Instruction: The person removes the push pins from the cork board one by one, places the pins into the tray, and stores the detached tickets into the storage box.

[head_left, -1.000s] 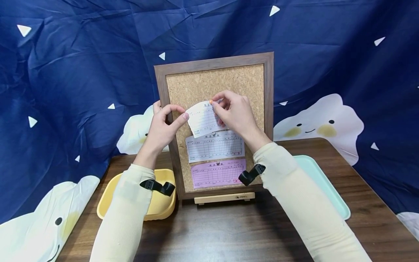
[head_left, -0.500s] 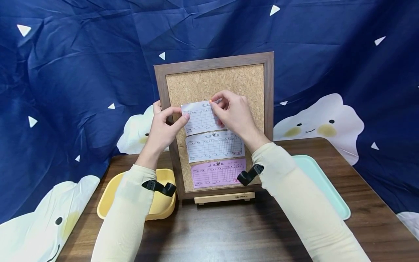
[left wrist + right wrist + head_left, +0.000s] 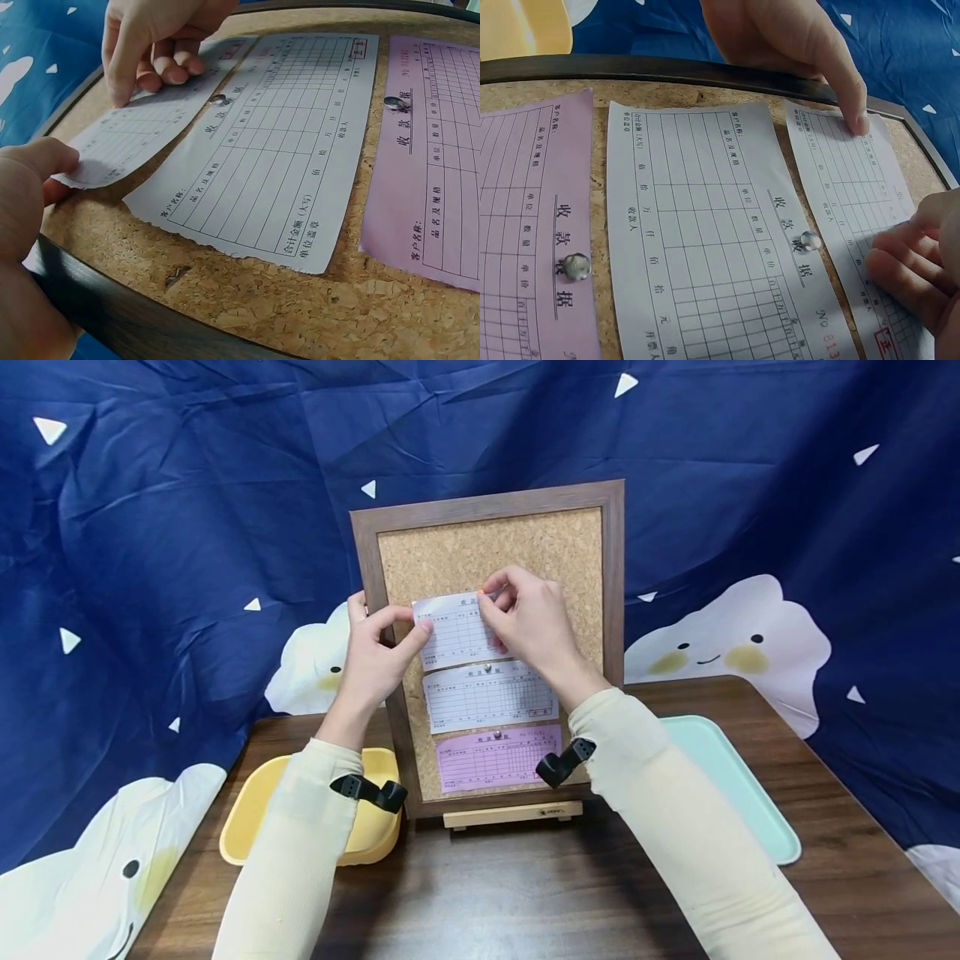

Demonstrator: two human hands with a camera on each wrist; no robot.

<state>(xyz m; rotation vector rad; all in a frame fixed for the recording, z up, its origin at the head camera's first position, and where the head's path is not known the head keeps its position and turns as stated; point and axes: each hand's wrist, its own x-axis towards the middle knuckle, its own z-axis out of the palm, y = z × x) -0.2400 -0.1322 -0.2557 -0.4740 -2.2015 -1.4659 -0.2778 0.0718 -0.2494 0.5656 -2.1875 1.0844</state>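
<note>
A white receipt slip [image 3: 450, 631] lies against the framed corkboard [image 3: 487, 547], highest of three slips. My left hand [image 3: 375, 652] pinches its left edge, thumb in front, with other fingers reaching around the brown frame. At the slip's top edge, my right hand [image 3: 536, 622] pinches an orange push pin [image 3: 481, 592] between thumb and index finger; the fingers mostly cover it. Just below hangs a second white receipt slip [image 3: 262, 150], fixed by a silver pin [image 3: 810, 241]. Lowest is a pink receipt slip [image 3: 472, 764], held by another silver pin [image 3: 577, 267].
The board leans on a small wooden easel [image 3: 513, 815] on the dark wood table [image 3: 480, 893]. A yellow container [image 3: 243, 814] stands to the left, partly behind my left forearm. To the right lies a mint tray [image 3: 750, 793], and a blue cloth [image 3: 187, 527] hangs behind.
The top slip, earlier tilted and curled, now lies straighter and level above the middle slip. My left hand's hold on its edge shifted slightly left; the right hand keeps the pin at the top edge.
</note>
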